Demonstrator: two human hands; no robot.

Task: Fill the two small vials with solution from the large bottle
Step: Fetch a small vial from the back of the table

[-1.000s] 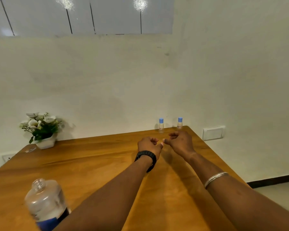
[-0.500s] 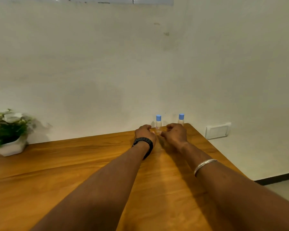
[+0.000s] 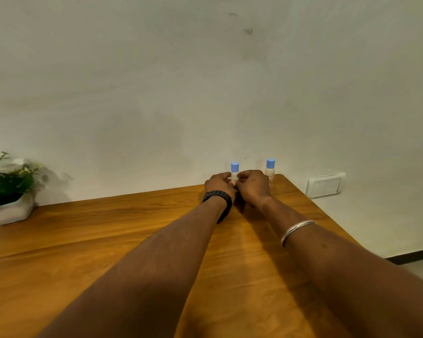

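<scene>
Both hands have closed in: left hand [image 3: 219,182] and right hand [image 3: 254,185] pinch the nearer vial [image 3: 234,170]

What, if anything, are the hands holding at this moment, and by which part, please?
Both hands, left and right, close on the left vial by its clear body, below the blue cap; the exact grip is hidden.

Glossy wood table [image 3: 108,240], plastic vials [image 3: 234,170].

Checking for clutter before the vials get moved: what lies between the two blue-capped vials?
In the head view, only the right hand's knuckles and bare wall show between the left vial and right vial.
</scene>
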